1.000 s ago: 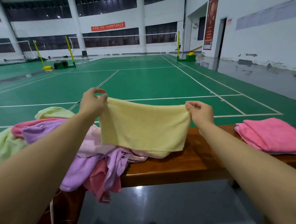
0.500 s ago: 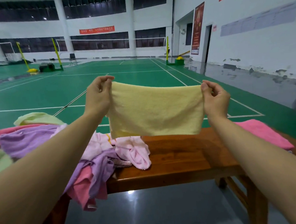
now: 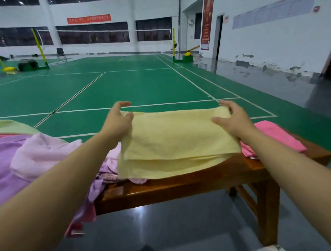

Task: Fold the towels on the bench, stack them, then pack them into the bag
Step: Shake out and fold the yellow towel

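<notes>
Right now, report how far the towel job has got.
Done: one pink towel lies folded at the bench's right end. In hand: the left hand and right hand grip the far corners of a yellow towel, doubled over on the bench. Left: the unfolded pile, stacking, and packing; no bag is in view.

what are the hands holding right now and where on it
Both hands grip the yellow towel at its far corners: left hand the far left corner, right hand the far right.
</notes>
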`<state>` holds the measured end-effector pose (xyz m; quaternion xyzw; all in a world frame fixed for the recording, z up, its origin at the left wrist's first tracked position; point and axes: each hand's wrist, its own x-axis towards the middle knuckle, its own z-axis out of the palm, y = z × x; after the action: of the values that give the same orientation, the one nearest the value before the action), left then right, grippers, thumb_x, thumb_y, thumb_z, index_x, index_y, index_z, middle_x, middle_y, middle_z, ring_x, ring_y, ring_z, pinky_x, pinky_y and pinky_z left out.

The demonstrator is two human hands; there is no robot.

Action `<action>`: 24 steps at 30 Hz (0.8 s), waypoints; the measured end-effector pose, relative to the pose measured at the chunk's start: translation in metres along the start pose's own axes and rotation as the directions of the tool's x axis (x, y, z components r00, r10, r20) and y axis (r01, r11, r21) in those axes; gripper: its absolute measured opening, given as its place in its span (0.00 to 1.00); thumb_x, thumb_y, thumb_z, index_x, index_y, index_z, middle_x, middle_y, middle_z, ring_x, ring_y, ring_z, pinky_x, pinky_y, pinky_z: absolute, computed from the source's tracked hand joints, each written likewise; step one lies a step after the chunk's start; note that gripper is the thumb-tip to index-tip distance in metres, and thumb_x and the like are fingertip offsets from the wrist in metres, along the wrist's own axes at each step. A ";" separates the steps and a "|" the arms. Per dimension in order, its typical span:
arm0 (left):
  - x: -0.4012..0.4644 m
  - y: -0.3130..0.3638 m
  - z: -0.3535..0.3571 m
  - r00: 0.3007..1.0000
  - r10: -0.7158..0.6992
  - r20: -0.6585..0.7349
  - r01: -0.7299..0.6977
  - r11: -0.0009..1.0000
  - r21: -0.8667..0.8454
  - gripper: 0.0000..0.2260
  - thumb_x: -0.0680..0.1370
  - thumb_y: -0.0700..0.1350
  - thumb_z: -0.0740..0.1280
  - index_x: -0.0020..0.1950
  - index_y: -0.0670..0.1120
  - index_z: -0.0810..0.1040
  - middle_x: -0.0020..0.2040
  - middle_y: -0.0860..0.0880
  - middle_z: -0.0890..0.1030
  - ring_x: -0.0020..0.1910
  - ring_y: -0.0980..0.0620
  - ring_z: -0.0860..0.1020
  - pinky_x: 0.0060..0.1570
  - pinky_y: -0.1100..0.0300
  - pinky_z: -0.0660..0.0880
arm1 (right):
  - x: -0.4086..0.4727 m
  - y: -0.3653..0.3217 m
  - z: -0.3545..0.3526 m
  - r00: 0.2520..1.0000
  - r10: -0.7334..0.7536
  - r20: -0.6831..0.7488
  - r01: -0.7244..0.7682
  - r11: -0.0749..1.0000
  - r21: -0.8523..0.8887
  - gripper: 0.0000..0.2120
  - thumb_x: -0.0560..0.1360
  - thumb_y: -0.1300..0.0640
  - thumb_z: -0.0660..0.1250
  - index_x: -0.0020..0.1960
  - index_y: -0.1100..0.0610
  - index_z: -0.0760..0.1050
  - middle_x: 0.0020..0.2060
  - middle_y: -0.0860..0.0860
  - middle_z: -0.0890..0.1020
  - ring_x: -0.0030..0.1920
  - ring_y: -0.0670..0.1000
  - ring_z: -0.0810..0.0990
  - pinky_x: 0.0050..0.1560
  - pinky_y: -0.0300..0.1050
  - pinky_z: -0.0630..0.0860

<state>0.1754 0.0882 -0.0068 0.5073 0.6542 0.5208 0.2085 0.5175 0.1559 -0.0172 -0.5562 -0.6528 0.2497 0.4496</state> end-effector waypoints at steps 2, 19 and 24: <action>0.000 -0.020 0.016 0.993 -0.103 0.062 0.095 0.988 0.125 0.16 0.82 0.42 0.64 0.70 0.51 0.73 0.44 0.41 0.79 0.31 0.49 0.72 0.31 0.58 0.73 | 0.003 0.019 0.010 0.993 0.082 0.079 -0.070 0.986 -0.149 0.34 0.72 0.58 0.78 0.75 0.54 0.69 0.63 0.51 0.77 0.58 0.52 0.78 0.57 0.44 0.73; -0.024 -0.033 0.106 0.799 0.058 0.599 -0.492 0.636 0.595 0.25 0.82 0.60 0.61 0.75 0.48 0.68 0.73 0.46 0.70 0.70 0.44 0.71 0.70 0.47 0.68 | -0.014 0.062 0.068 0.967 0.245 0.064 -0.144 0.739 -0.659 0.25 0.79 0.46 0.68 0.69 0.55 0.64 0.64 0.60 0.76 0.60 0.62 0.78 0.53 0.54 0.75; -0.029 -0.064 0.118 0.734 -0.122 0.668 -0.511 0.549 0.662 0.36 0.81 0.69 0.47 0.83 0.51 0.46 0.83 0.49 0.46 0.82 0.47 0.46 0.79 0.43 0.46 | -0.015 0.073 0.053 0.981 0.142 0.129 -0.084 0.922 -0.377 0.04 0.79 0.54 0.70 0.53 0.49 0.81 0.60 0.50 0.83 0.46 0.48 0.78 0.46 0.42 0.72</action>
<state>0.2531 0.1217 -0.1150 0.7645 0.6364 -0.0286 0.0985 0.5082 0.1696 -0.1075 -0.6469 -0.6876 0.1899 0.2697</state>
